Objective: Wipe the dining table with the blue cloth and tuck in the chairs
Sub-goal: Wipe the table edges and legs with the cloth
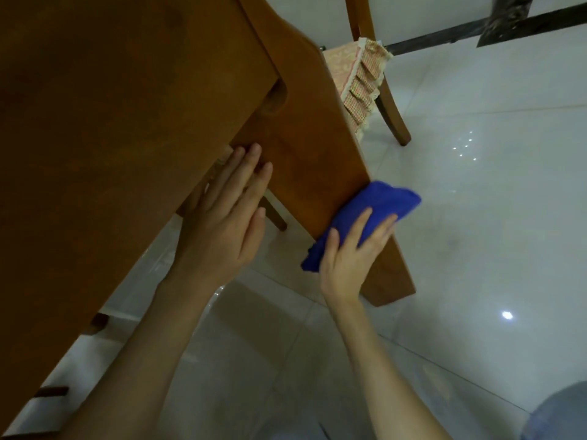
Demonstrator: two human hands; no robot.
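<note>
The table (95,138) is filling the left of the view. A slanting wooden panel (301,138) with a hand-hole, probably a chair back, is standing just off the table's edge. A second chair (359,84) with a frilled seat cover is sitting beyond the table's far corner, not fully pushed in.

The left hand (222,223) is lying flat with straight fingers where the panel nears the table's edge, holding nothing. The right hand (352,252) is spreading its fingers over the cloth (387,201) and pressing it against the panel's outer edge, the side away from the table. It is pressing more than gripping.

The bunched cloth is running lengthwise along that edge, reaching past the fingertips. The tabletop is lying across the panel from it, to the left, so the left hand is nearer the table while the right has the cloth. The next stroke probably follows the edge.

No brand, label or writing is showing.
</note>
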